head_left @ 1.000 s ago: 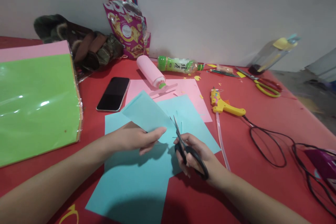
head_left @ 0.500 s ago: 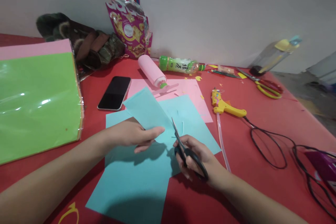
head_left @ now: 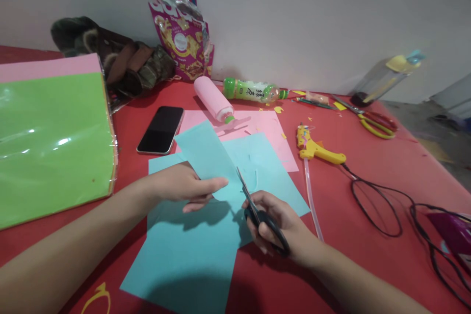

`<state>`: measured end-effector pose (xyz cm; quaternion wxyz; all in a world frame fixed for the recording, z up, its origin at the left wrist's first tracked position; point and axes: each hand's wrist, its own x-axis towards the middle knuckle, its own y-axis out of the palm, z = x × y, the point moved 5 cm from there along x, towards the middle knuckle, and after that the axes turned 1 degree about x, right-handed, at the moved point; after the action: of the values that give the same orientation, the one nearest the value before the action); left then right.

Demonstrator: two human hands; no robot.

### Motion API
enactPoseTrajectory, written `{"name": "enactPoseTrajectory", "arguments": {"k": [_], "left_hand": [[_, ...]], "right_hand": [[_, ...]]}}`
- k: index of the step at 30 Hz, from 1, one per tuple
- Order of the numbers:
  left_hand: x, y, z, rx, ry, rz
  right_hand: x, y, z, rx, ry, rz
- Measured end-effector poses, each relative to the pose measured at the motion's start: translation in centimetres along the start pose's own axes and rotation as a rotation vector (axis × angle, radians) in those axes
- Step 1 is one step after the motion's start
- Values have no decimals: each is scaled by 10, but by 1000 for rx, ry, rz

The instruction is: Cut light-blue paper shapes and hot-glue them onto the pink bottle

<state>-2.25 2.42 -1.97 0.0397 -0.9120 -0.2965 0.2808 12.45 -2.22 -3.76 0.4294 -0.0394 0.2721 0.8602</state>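
Between thumb and fingers, my left hand (head_left: pixel 195 189) pinches a piece of light blue paper (head_left: pixel 208 149), raised over the table and slanting up to the left. My right hand (head_left: pixel 275 221) is wrapped round the black handles of a pair of scissors (head_left: pixel 270 230). The blades point up and left, and their tips lie at the right edge of the held paper. Below both hands, larger light blue sheets (head_left: pixel 195 255) lie flat, overlapping a pink sheet (head_left: pixel 272 122). A few thin blue offcuts rest near the blades.
A phone (head_left: pixel 161 130) lies left of the paper. Behind are a pink-wrapped bottle (head_left: pixel 213 98), a green tea bottle (head_left: pixel 250 90) and a snack bag (head_left: pixel 182 41). At right lie a yellow glue gun (head_left: pixel 312 147) with its cord and other scissors (head_left: pixel 375 125). Plastic-wrapped coloured paper (head_left: pixel 55 142) is at left.
The scissors have shifted slightly left, and their blades look closer together. The held paper has turned a little, and my left hand has moved slightly left.
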Motion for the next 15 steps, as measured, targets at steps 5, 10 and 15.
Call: {"name": "enactPoseTrajectory", "arguments": {"k": [5,10,15], "left_hand": [[0,2,-2,-41,42,54],[1,5,-3,-18,85,78],[2,7,-3,-29,114,84]], "right_hand": [[-1,0,0,-7,-18,49],[-1,2,1,-41,-50,125],[-1,3,0,-50,-41,117]]}}
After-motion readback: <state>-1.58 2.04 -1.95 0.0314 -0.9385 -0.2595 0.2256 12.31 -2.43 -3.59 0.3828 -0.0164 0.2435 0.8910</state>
